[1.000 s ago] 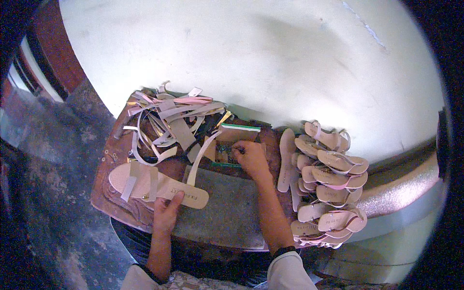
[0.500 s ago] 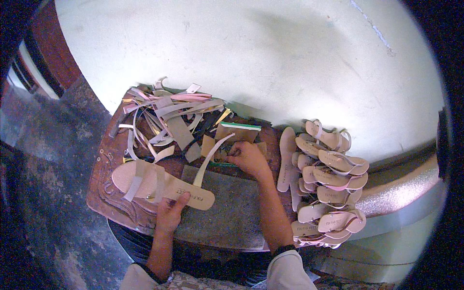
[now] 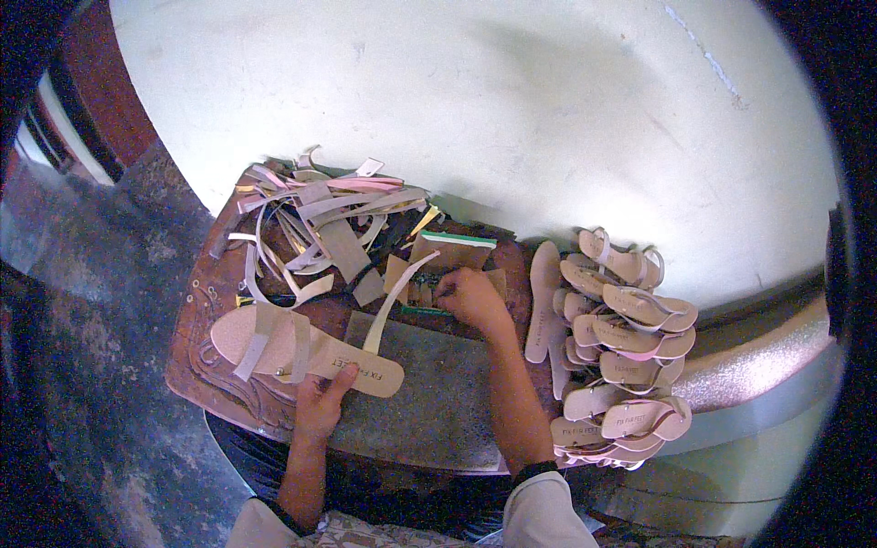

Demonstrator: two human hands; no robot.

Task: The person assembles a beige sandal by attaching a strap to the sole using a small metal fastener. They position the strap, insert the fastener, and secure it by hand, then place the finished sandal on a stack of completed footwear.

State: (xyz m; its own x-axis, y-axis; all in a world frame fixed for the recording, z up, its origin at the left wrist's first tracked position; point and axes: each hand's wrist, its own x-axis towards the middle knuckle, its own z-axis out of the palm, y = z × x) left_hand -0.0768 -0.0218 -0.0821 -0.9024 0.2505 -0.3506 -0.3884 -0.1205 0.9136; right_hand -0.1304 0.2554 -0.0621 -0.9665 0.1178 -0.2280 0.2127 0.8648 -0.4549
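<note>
One sandal, grasped by the left hand, has edged sideways, bringing its loose strap nearer the right hand, still inside the open box, its grip impossible to tell.

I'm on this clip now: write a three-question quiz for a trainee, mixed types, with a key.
1. Which hand holds the strapped sandal?
2. True or false: the stacked sandals lie to the right of the right hand.
3. Where are the right hand's fingertips?
A) on the loose straps
B) at the open cardboard box
C) on the held sandal

Key:
1. The left hand, with its thumb on top of the sole.
2. True.
3. B; what the fingers may be pinching there is too small to tell.
</note>
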